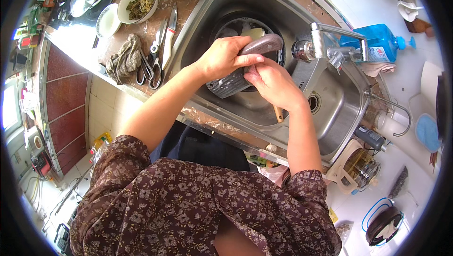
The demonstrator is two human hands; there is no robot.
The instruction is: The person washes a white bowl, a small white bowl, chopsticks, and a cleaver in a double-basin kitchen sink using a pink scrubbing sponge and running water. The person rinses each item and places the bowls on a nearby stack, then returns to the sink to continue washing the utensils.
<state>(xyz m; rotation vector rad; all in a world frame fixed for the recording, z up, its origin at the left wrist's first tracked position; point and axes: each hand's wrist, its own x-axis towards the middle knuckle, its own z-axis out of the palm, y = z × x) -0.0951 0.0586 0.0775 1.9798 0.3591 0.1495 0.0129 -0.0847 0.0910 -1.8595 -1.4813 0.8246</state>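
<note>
Over the large steel sink basin (198,40), my left hand (224,57) grips a broad-bladed kitchen knife, likely a cleaver, near its brown handle (265,43). Its grey blade (228,84) slants down to the left, dotted with suds. My right hand (277,84) is closed around the blade close to the handle. A small pinkish textured patch shows at its fingers; whether that is a scrubbing cloth I cannot tell. Below the hands, a dark round pan (226,29) holds sudsy water and a pale yellowish piece. A wooden handle end (278,113) pokes out under my right wrist.
On the left counter lie a paring knife (170,36), scissors (154,61) and a crumpled rag (124,59). Bowls (138,3) stand behind them. The faucet (336,43) reaches over the right side, beside a blue soap bottle (371,42). A smaller basin (339,103) adjoins.
</note>
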